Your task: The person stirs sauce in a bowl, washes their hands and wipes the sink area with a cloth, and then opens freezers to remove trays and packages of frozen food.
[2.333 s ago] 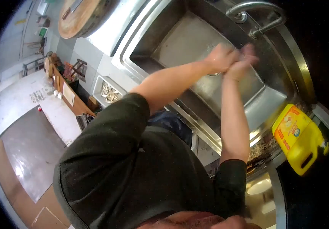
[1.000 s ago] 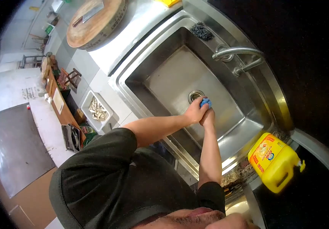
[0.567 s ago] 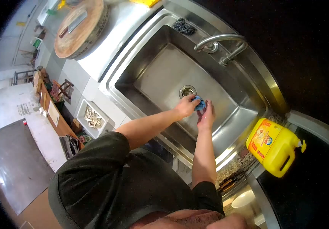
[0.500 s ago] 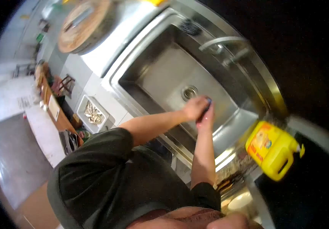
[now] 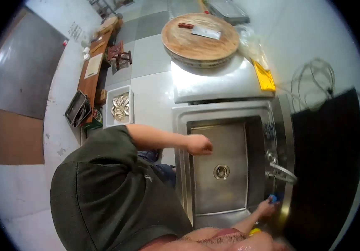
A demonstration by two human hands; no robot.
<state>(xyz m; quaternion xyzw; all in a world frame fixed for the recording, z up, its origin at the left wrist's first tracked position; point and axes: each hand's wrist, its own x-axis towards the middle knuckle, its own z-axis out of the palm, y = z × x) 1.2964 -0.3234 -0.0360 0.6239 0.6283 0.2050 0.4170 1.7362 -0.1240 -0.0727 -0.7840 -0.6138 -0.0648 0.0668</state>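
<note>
From the head view, we judge the blue pad (image 5: 273, 198) light, soft and perhaps slippery, best pinched through its middle; our right hand (image 5: 265, 208) grasps it at the steel sink's (image 5: 218, 109) edge, near the faucet (image 5: 283, 170). Our left hand (image 5: 199, 144) hangs over the basin, fingers curled, contents hidden; pale tiled floor (image 5: 151, 91) lies beyond.

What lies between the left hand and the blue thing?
In the head view, the sink lies between the left hand and the blue thing, with the drain close to that line; no loose item shows there.
</note>
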